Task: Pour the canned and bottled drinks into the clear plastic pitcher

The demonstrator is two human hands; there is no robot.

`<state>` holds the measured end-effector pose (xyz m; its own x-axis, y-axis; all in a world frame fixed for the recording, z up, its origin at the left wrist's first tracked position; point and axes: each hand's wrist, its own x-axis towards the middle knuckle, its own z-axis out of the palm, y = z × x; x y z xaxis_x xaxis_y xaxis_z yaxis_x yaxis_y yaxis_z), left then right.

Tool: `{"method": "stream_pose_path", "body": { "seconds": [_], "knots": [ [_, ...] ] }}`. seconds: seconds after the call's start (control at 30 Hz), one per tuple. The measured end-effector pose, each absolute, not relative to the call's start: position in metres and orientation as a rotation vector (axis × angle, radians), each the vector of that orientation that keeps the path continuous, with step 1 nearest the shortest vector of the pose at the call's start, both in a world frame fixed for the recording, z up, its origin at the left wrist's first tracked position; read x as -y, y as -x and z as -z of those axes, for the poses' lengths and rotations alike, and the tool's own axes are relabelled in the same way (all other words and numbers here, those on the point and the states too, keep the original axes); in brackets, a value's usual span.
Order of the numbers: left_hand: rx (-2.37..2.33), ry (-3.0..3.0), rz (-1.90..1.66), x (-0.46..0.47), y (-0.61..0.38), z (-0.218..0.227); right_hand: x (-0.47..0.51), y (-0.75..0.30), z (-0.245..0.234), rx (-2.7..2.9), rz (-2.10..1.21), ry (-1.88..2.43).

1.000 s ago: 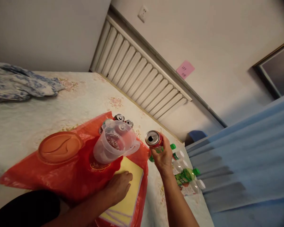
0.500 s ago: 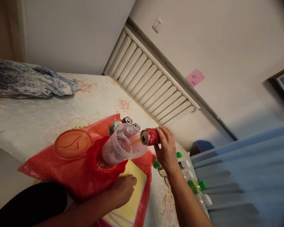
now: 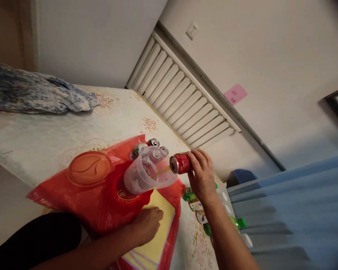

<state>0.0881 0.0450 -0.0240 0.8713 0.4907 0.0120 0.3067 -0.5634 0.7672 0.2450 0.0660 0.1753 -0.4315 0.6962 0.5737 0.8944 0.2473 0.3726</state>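
Note:
My right hand [image 3: 202, 172] is wrapped round a red drink can [image 3: 181, 163], tipped sideways with its opening to the left. A brownish stream runs from it into a clear plastic pitcher [image 3: 135, 178], where some liquid shows. The pitcher stands on a red plastic bag [image 3: 59, 191]. Curled with its fingers folded, my left hand [image 3: 148, 225] rests on a yellow sheet of paper [image 3: 165, 213] in front of the pitcher; whether anything is in it is hidden. An orange round lid [image 3: 89, 167] lies on the bag left of the pitcher.
Several opened cans [image 3: 153, 143] stand behind the pitcher. Bottles with green and white caps [image 3: 241, 222] line the right table edge, partly behind my right arm. A patterned cloth [image 3: 42, 93] lies on the far left of the floral tablecloth [image 3: 124, 112]. A radiator [image 3: 180, 90] is beyond the table.
The can stays tipped and the liquid still flows into the pitcher. My right hand and the can sit slightly further right in view, and the whole scene has shifted a little the same way.

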Motion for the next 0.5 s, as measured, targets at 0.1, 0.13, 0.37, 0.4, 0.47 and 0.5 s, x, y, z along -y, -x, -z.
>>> {"method": "stream_pose_path", "body": {
  "seconds": [0.1, 0.13, 0.37, 0.4, 0.47, 0.5],
  "knots": [
    [-0.578, -2.204, -0.282, -0.045, -0.0874, 0.0234, -0.0664, -0.2448, -0.1768, 2.238, 0.975, 1.478],
    [-0.577, -2.2, -0.286, -0.0449, -0.0871, 0.0234, -0.0665, -0.2448, -0.1772, 2.241, 0.978, 1.48],
    [-0.562, -2.199, -0.297, -0.0445, -0.0858, 0.0215, -0.0661, -0.2421, -0.18, 2.263, 1.003, 1.485],
    [-0.562, -2.203, -0.294, -0.0445, -0.0857, 0.0209, -0.0661, -0.2413, -0.1805, 2.267, 1.013, 1.479],
    [-0.563, -2.209, -0.287, -0.0446, -0.0856, 0.0204, -0.0662, -0.2396, -0.1814, 2.276, 1.03, 1.471],
    [-0.564, -2.21, -0.285, -0.0447, -0.0858, 0.0205, -0.0664, -0.2387, -0.1818, 2.279, 1.034, 1.468]
  ]
}}
